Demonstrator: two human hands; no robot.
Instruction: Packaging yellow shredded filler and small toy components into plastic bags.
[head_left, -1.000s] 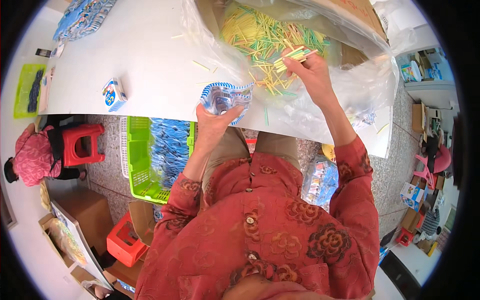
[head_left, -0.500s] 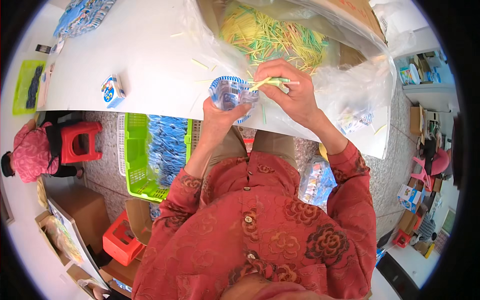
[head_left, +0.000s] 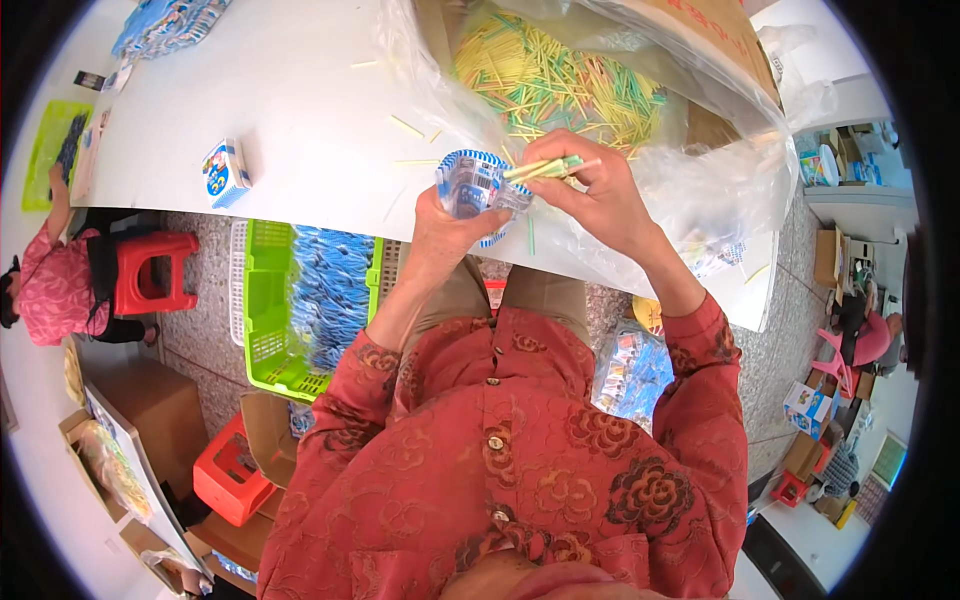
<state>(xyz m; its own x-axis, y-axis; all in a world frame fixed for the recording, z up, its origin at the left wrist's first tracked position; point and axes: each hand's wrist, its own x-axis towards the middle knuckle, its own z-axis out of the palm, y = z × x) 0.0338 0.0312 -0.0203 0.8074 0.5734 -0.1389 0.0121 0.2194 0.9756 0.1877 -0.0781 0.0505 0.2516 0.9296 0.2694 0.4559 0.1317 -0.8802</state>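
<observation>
My left hand (head_left: 440,235) grips a small blue-and-white printed plastic bag (head_left: 466,190) by its lower side, its striped mouth spread and facing up. Between the thumb and fingers of my right hand (head_left: 605,205) is a small bunch of thin straw-like sticks (head_left: 545,169), yellow and green with a paler end. The sticks' left ends are at the bag's right rim; whether they reach inside cannot be made out. Just beyond my hands lies a large heap of the same sticks (head_left: 550,80), on clear plastic in a cardboard box (head_left: 700,22).
Loose sticks (head_left: 407,127) lie on the white table (head_left: 310,110). A small printed packet (head_left: 226,174) stands left, with packets piled at the far left (head_left: 170,25). Below the table edge is a green basket (head_left: 262,345) of blue packets. A person (head_left: 65,285) works at left near a red stool (head_left: 150,275).
The bunch of sticks in my right hand has turned and now points at the bag's rim more as one bundle. Both hands shift slightly right in view. The person at left stretches an arm to the green tray.
</observation>
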